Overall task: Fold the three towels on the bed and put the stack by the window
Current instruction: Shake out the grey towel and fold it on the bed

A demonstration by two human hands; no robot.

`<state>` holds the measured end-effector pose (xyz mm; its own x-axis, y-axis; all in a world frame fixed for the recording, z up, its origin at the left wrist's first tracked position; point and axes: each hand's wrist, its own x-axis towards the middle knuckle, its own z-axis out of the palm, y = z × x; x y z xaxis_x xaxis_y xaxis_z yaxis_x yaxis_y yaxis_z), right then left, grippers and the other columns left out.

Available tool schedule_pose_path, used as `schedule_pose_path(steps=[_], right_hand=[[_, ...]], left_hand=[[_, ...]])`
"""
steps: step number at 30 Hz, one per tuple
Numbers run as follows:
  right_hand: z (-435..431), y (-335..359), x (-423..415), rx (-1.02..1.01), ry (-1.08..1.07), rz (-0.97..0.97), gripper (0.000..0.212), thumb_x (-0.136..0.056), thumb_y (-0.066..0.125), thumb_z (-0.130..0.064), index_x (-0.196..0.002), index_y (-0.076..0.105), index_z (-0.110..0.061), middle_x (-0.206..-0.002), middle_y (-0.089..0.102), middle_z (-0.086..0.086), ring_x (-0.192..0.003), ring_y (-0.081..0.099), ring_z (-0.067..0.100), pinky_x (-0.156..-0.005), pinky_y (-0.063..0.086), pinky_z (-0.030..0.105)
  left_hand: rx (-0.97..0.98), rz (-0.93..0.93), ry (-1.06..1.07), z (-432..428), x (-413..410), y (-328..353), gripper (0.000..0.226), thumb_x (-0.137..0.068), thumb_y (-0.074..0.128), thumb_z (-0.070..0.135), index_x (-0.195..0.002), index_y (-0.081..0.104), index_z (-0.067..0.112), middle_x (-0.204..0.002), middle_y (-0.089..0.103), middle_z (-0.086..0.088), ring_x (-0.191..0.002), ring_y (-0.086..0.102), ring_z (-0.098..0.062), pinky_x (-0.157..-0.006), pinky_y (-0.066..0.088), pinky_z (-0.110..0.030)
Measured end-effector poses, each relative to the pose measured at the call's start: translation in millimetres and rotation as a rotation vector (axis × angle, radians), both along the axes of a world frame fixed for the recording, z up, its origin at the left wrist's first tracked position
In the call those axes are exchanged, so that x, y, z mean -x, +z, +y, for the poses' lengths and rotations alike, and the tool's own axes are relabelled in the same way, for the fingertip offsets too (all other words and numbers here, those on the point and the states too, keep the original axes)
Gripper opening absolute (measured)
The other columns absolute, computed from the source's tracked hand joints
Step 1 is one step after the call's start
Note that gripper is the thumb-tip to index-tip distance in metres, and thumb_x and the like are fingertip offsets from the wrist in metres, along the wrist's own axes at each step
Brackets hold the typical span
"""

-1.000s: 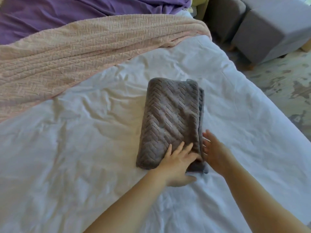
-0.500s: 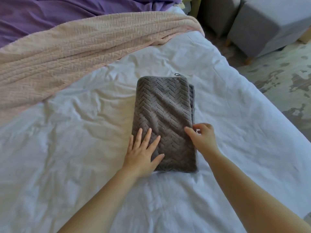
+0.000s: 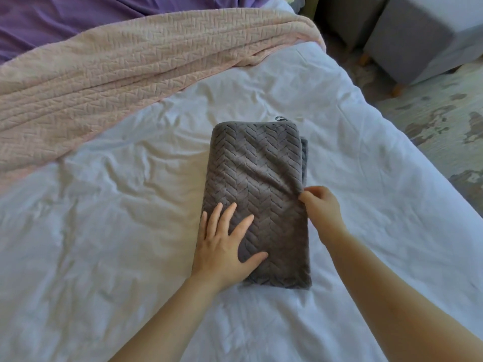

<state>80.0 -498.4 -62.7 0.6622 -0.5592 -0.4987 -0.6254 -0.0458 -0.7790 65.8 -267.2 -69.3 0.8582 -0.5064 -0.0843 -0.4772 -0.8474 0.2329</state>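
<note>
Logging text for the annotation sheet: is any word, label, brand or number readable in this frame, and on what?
None can be read. The grey towel shows only a small loop at its far edge, unprinted; the pink towel, white sheet and grey stools bear no writing.

No readable text, label, brand or number anywhere — nothing legible at all.

A white-sheeted bed (image 3: pixel 339 121) fills the view; two grey ottomans (image 3: pixel 410 40) stand on a mottled floor (image 3: pixel 433 113) beyond it.
</note>
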Motion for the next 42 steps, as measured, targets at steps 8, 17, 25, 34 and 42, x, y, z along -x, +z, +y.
schedule_pose_path(steps=[8,17,25,34,42], right_hand=[[-12.8,12.8,-80.0,0.159,0.156,-0.113,0.027,-0.087,0.058,-0.044,-0.087,0.058,-0.017,-0.079,0.059,0.000,-0.069,0.055,0.014,-0.058,0.046,0.030],[-22.2,-19.2,-60.8,-0.065,-0.180,-0.102,0.034,-0.085,0.059,-0.034,-0.112,0.051,-0.016,-0.100,0.059,-0.001,-0.087,0.059,0.014,-0.072,0.052,0.033],[-37.4,7.1,-119.8,0.177,0.038,-0.418,0.008,-0.088,0.059,-0.027,-0.087,0.057,-0.035,-0.079,0.060,-0.017,-0.072,0.057,-0.005,-0.065,0.051,0.018],[-22.2,-6.1,-82.5,0.520,0.176,-0.260,0.058,-0.095,0.040,-0.047,-0.147,0.023,-0.029,-0.154,0.026,-0.006,-0.142,0.020,0.014,-0.116,0.016,0.030],[2.8,-35.4,21.4,0.626,0.653,0.146,0.059,-0.097,0.014,-0.055,-0.149,-0.009,-0.037,-0.157,-0.014,-0.017,-0.145,-0.015,0.011,-0.120,0.000,0.036]], left_hand=[[-0.099,0.010,0.041,-37.3,-57.4,-10.0,0.073,-0.086,0.007,0.073,-0.150,-0.004,0.038,-0.159,-0.016,0.007,-0.145,-0.021,-0.019,-0.116,-0.014,-0.047],[-0.115,0.002,-0.098,-39.7,-53.8,-23.1,0.077,-0.085,0.017,0.080,-0.150,0.005,0.041,-0.161,0.002,0.004,-0.148,-0.003,-0.025,-0.116,0.000,-0.053],[-0.061,-0.023,0.003,-49.0,-49.1,-17.2,0.078,-0.086,0.024,0.077,-0.151,0.015,0.035,-0.160,0.011,-0.002,-0.148,0.003,-0.029,-0.116,0.007,-0.055],[-0.153,-0.021,0.018,-53.7,-56.7,-23.1,0.077,-0.086,0.015,0.078,-0.150,0.017,0.036,-0.160,0.009,-0.002,-0.148,0.001,-0.028,-0.116,0.003,-0.054],[-0.099,0.005,-0.005,-31.5,-52.7,-18.7,0.063,-0.091,0.012,0.066,-0.149,0.008,0.041,-0.160,0.000,0.006,-0.148,-0.006,-0.019,-0.118,-0.003,-0.048]])
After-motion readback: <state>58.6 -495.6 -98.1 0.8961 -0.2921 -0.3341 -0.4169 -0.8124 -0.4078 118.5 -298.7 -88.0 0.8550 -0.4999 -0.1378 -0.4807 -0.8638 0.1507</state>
